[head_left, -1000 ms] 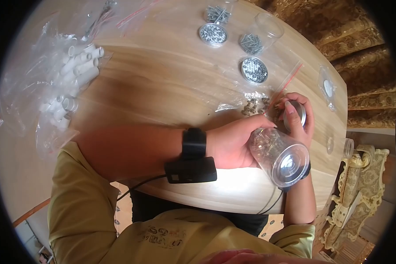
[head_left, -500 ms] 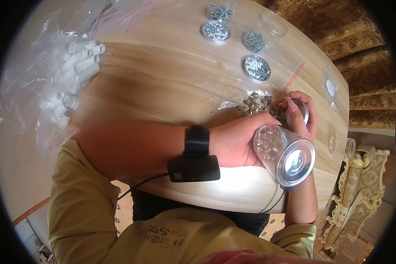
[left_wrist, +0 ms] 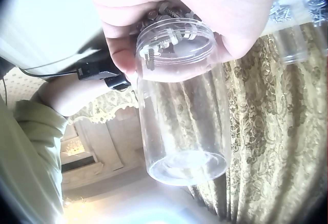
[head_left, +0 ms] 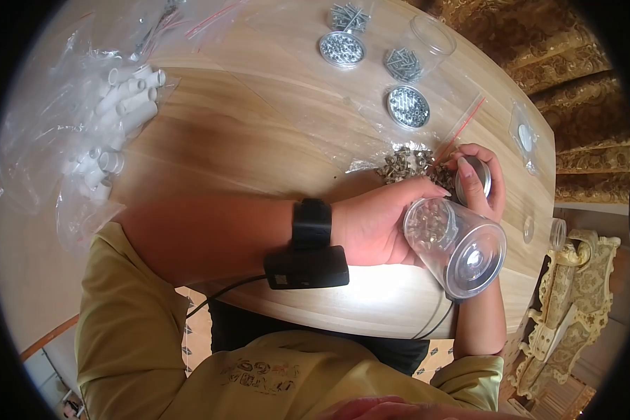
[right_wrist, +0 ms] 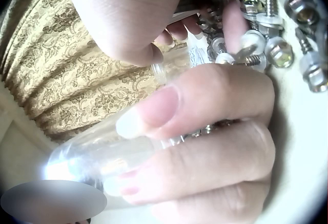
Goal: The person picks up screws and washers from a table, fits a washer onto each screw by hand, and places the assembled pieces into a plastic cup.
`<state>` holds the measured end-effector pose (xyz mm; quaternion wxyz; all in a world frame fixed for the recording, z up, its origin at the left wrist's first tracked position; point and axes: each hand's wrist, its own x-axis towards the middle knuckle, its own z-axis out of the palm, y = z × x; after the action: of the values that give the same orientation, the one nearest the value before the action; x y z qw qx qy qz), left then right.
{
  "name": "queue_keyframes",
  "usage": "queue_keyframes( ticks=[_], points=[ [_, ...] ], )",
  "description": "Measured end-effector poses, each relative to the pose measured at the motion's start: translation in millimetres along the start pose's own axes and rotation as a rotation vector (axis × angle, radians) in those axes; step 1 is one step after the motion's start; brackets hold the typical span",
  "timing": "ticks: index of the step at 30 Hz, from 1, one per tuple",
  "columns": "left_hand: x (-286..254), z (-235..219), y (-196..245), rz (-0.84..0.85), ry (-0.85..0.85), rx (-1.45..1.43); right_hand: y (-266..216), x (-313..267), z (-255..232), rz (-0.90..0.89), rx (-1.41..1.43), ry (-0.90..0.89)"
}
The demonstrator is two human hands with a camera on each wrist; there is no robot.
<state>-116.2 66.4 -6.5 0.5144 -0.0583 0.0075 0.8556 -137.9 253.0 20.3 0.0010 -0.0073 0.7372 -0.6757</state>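
Note:
The left hand grips a clear jar, fingers curled round its mouth end, the base tilted up toward the head camera. In the left wrist view several hex-head screws lie at the mouth of the jar, against the left hand. The right hand holds a round metal lid between thumb and fingers. A pile of screws rests on the table beside both hands. The right wrist view shows the left fingers across the jar and loose washered screws.
On the wooden table, two screw-filled lids lie near clear jars holding long screws. At the left are plastic bags with white tubes. A red-striped bag adjoins the screw pile; a small packet lies near the right edge.
The jar and the left hand have shifted slightly right, and the jar's base has swung outward a little. More of the screw pile shows beyond the left hand. The right hand still holds the lid.

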Motion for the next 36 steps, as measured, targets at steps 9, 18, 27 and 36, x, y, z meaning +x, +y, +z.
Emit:
queue_keyframes(
  ticks=[9,18,27,36],
  points=[
    [-2.6,-19.8,3.3,-0.003,-0.366,-0.146,7.0,6.0,-8.1,-0.01,-0.049,-0.025],
    [-9.4,10.9,4.9,0.011,0.253,0.151,-1.2,3.1,-2.2,0.026,0.039,-0.043],
    [-6.2,5.4,14.3,-0.104,0.006,0.169,6.0,0.7,-12.2,-0.041,0.129,0.034],
    [-19.9,16.6,16.4,0.002,0.092,0.1,-12.1,-16.6,-41.8,-0.991,-0.297,-0.24]
  ],
)
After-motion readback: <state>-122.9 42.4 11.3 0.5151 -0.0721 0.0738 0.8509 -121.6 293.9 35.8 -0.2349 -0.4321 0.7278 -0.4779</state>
